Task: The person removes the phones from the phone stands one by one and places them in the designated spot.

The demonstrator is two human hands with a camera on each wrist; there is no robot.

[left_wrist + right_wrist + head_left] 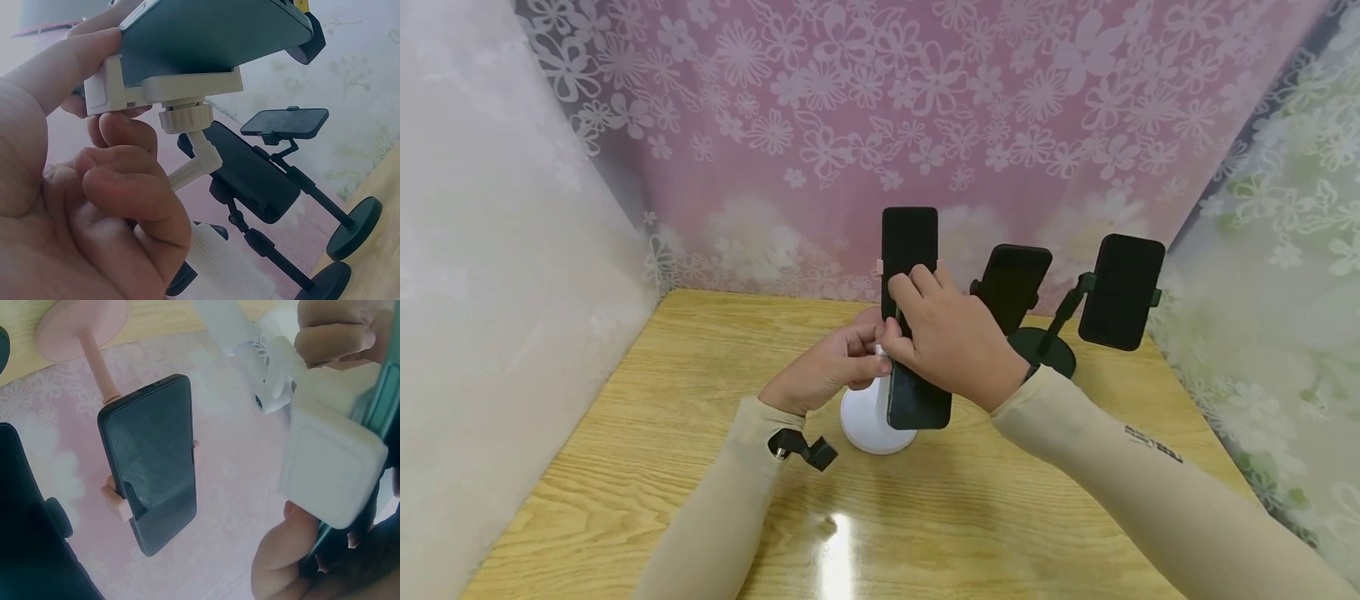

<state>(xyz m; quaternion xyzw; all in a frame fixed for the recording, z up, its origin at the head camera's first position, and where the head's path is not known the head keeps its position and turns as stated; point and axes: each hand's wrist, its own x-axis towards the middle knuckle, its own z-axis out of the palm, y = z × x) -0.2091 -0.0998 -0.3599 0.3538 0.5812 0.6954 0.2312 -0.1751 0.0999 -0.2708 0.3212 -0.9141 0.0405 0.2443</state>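
Observation:
A phone (919, 404) with a teal back leans at a tilt in the white clamp (190, 87) of a phone stand. My left hand (842, 358) grips that clamp at one end, its thumb up by the phone's edge and its other fingers curled beneath. Across the phone's front lies my right hand (955, 333), holding it by the edges with bent fingers. Under the clamp, a white knob (186, 117) joins it to the stand's arm. The round white base (877, 437) rests on the wooden table (662, 417). The right wrist view shows the clamp's end pad (337, 469) up close.
Behind my hands, a pink stand (97, 362) carries a dark phone (910, 237). Two black stands at the right hold a tilted phone (1017, 279) and another phone (1122, 292). A flowered curtain (820, 125) hangs along the table's back edge.

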